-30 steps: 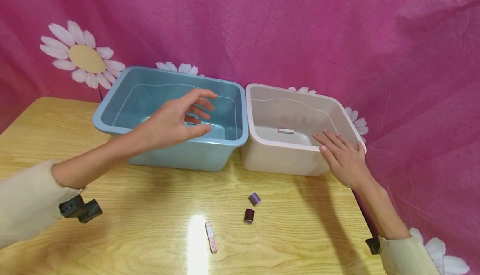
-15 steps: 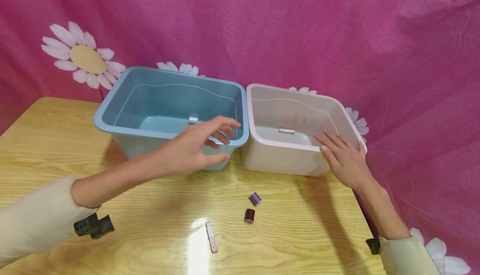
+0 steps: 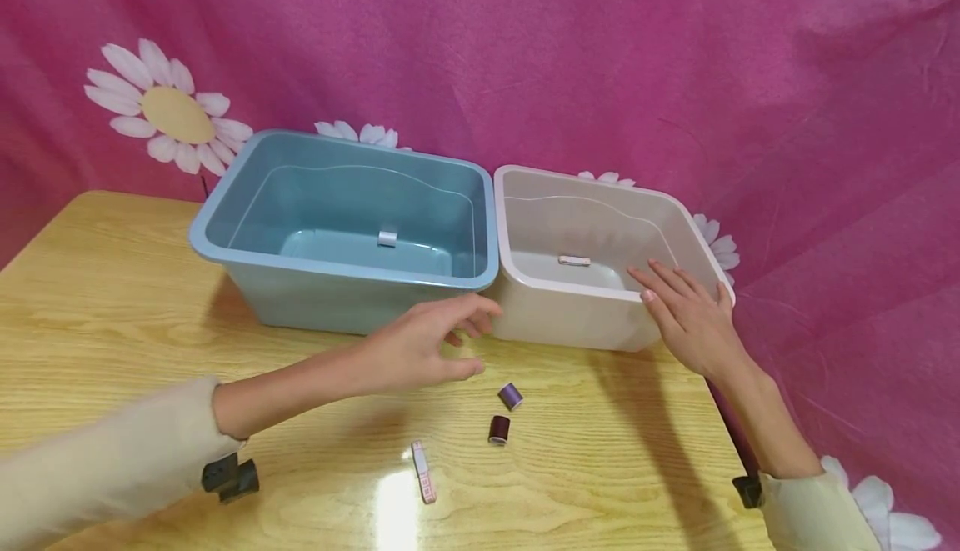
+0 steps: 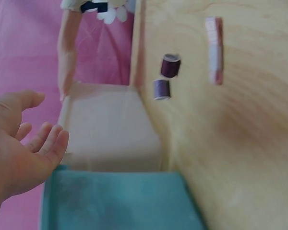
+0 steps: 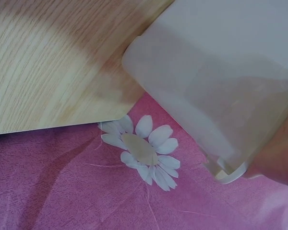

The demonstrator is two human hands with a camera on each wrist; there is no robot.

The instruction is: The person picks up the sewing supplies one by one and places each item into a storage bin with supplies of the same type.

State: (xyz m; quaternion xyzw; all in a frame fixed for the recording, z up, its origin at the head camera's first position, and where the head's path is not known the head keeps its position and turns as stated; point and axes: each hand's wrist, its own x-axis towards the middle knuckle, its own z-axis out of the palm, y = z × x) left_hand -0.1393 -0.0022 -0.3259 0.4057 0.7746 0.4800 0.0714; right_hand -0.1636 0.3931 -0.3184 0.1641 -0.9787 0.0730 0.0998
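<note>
Loosely, the left hand (image 3: pixel 431 338) hangs over the wooden table (image 3: pixel 615 468) with its grasp released, the fingers softly bent and the thumb apart from them, nothing between. Taking twelve as the top of the head view, its fingers point toward three o'clock. A purple thread spool (image 3: pixel 511 397) lies near this hand at about four o'clock, and a dark maroon thread spool (image 3: pixel 498 429) at about five, the two spools just beside each other. At six o'clock from the hand lies a folded pink-and-white strip (image 3: pixel 423 472), well apart from the fingers and at eight o'clock from the maroon spool.

Toward eleven o'clock from the left hand stands the blue bin (image 3: pixel 330 297), with a small silvery-white piece (image 3: pixel 387 239) on its floor. Toward two o'clock stands the pale bin (image 3: pixel 570 313), right next to the blue one; a small whitish strip (image 3: pixel 574 260) lies on its floor.

The right hand (image 3: pixel 690 318) rests at the pale bin's four o'clock corner, its fingers laid loosely over the rim rather than clenched; the whitish strip is at ten o'clock from it, apart from the fingertips.
</note>
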